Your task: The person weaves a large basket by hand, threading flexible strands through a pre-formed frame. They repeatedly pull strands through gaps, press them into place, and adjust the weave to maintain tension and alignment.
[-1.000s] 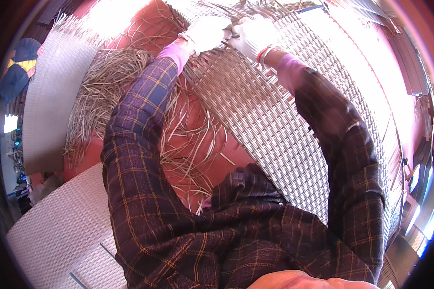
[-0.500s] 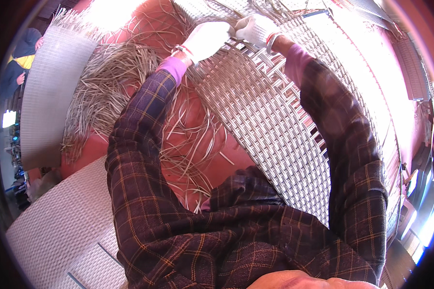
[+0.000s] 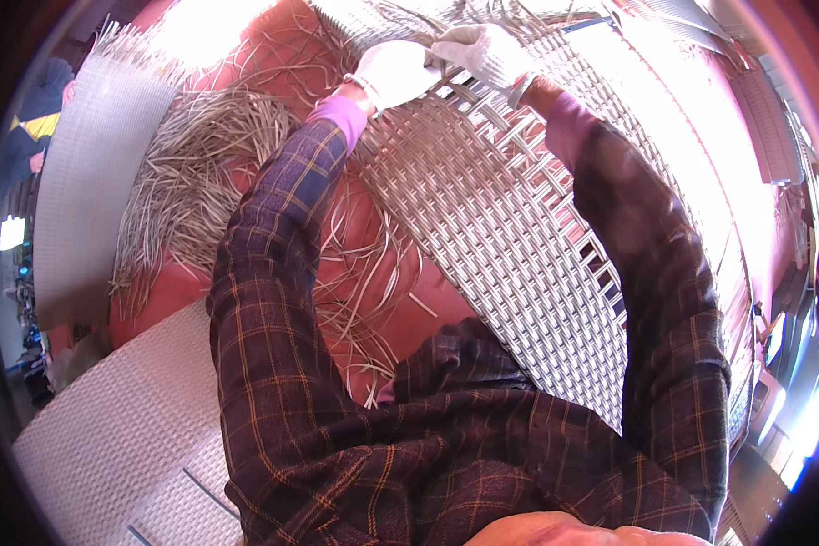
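Fingers (image 3: pixel 409 64) of the gloved left hand (image 3: pixel 393 73) curl down, pinching a strip at the unfinished top edge of the big woven panel (image 3: pixel 500 237); the gloved right hand (image 3: pixel 484 50) meets it there, fingers closed on the same loose strips. One large panel slopes across the middle. Two more woven mats show: one at far left (image 3: pixel 77 182), one at lower left (image 3: pixel 109 437). A heap of loose pale strips (image 3: pixel 191 173) sprawls over the red surface (image 3: pixel 182 287). Bright sunlight washes out the top.
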`<act>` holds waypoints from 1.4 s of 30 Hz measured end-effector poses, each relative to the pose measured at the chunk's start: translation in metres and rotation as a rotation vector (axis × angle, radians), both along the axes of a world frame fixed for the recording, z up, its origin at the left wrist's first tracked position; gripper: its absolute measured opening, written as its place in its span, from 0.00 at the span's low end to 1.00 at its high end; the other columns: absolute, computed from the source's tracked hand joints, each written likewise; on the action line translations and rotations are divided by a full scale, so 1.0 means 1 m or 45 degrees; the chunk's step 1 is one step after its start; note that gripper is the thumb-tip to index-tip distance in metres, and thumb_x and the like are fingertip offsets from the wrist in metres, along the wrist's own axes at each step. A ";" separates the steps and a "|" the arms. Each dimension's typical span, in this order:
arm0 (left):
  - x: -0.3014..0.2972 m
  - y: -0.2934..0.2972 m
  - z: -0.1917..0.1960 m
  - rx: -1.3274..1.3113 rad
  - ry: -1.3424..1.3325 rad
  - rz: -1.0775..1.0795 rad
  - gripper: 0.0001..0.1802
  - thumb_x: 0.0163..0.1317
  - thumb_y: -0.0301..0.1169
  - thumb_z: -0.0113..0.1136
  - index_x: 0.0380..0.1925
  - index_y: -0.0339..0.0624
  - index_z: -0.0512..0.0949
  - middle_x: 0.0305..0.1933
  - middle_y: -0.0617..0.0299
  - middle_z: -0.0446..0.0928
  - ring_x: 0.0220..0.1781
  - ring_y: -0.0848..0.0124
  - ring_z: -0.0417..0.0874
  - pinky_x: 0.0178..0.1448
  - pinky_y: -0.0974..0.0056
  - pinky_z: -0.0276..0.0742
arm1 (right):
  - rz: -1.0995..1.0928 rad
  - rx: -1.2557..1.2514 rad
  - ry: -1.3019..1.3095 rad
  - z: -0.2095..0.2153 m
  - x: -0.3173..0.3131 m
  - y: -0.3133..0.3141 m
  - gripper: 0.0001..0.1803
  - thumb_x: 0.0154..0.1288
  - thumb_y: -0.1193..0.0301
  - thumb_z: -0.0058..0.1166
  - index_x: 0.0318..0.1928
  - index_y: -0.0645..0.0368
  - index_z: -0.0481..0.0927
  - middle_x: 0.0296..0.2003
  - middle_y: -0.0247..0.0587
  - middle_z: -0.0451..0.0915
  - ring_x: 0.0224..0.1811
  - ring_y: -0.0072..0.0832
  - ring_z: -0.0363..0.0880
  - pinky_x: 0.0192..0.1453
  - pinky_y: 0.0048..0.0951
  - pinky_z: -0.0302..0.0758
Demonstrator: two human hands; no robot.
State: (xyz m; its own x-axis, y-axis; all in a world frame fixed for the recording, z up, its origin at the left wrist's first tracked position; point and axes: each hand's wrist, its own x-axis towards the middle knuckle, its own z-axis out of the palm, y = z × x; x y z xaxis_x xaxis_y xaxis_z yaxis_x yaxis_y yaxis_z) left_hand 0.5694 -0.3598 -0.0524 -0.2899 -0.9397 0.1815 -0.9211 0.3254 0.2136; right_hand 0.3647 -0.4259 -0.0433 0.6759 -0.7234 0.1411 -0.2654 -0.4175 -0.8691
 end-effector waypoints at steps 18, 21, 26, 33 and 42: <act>0.024 0.046 -0.032 -0.329 -0.138 -0.056 0.17 0.79 0.42 0.55 0.34 0.48 0.85 0.32 0.56 0.83 0.38 0.53 0.87 0.42 0.50 0.82 | -0.464 -0.472 0.138 0.024 -0.018 0.019 0.16 0.69 0.62 0.60 0.43 0.61 0.90 0.34 0.54 0.89 0.38 0.47 0.90 0.49 0.47 0.83; 0.022 0.047 -0.037 -0.357 -0.034 -0.064 0.19 0.78 0.47 0.56 0.33 0.49 0.86 0.34 0.55 0.85 0.38 0.51 0.87 0.42 0.48 0.82 | -0.322 -0.403 0.293 0.027 -0.064 0.054 0.14 0.66 0.61 0.62 0.36 0.59 0.90 0.27 0.49 0.88 0.31 0.48 0.89 0.38 0.48 0.84; 0.022 0.046 -0.045 -0.329 0.029 0.033 0.25 0.77 0.52 0.54 0.32 0.47 0.88 0.33 0.53 0.87 0.39 0.48 0.89 0.44 0.46 0.84 | -0.100 -0.642 0.713 0.026 -0.092 0.107 0.13 0.72 0.60 0.62 0.45 0.56 0.89 0.36 0.40 0.91 0.32 0.31 0.90 0.44 0.39 0.88; 0.016 0.050 -0.034 -0.173 0.049 0.185 0.26 0.76 0.54 0.54 0.33 0.46 0.89 0.35 0.50 0.88 0.40 0.46 0.89 0.46 0.44 0.84 | 0.032 -1.034 0.994 0.029 -0.057 0.105 0.09 0.67 0.68 0.58 0.41 0.57 0.87 0.34 0.46 0.88 0.37 0.48 0.90 0.45 0.49 0.86; 0.010 0.054 -0.025 -0.147 0.010 0.208 0.26 0.76 0.53 0.53 0.33 0.46 0.89 0.36 0.49 0.88 0.42 0.46 0.89 0.49 0.44 0.84 | 0.057 -1.254 0.892 0.020 -0.066 0.067 0.08 0.68 0.72 0.55 0.36 0.61 0.85 0.22 0.45 0.81 0.25 0.35 0.87 0.31 0.39 0.84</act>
